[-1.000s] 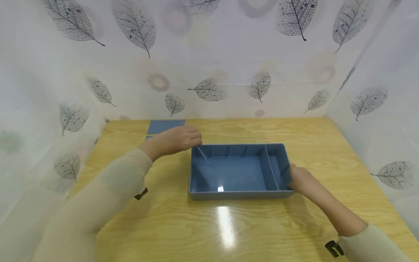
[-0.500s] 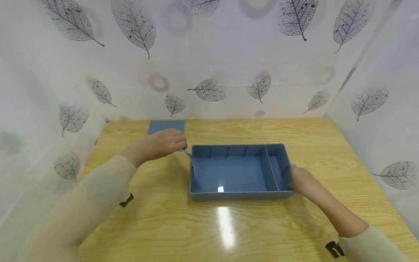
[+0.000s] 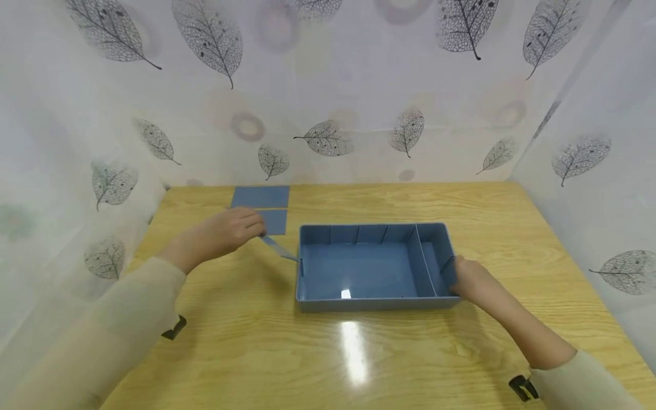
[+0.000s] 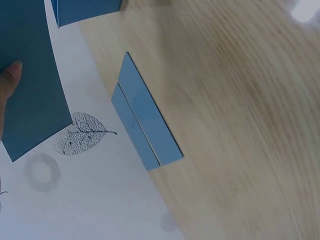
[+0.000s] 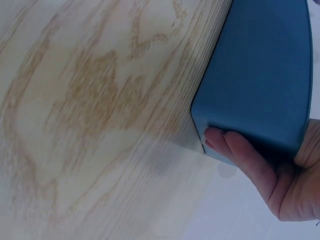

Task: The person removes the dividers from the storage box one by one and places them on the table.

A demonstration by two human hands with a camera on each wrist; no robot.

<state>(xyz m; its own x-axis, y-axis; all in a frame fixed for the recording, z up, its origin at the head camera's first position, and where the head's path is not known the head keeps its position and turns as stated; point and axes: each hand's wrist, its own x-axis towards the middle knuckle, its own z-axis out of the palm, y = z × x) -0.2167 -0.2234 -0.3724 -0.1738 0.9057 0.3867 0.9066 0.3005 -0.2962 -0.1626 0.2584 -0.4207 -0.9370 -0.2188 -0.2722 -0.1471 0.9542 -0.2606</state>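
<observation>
My left hand (image 3: 225, 238) pinches a thin blue divider panel (image 3: 278, 248) to the left of the blue box. In the left wrist view its thumb presses the flat face of that panel (image 4: 35, 100). The panel's far end lies close to the box's left wall; whether they touch I cannot tell. The open-topped blue storage box (image 3: 379, 306) sits on the table, with one divider (image 3: 425, 265) standing across it near the right end. My right hand (image 3: 474, 282) grips the right end wall; in the right wrist view its fingers (image 5: 250, 162) lie along the outside of the box (image 5: 255, 75).
Two flat blue panels (image 3: 260, 196) lie side by side on the wooden table (image 3: 256, 353) at the back left, behind my left hand. A leaf-print cloth (image 3: 328, 91) hangs behind the table and along both sides. Slots line the box's back wall.
My left hand has moved left and toward me, drawing the divider panel out over the box's left wall. My right hand and the box have stayed in place.
</observation>
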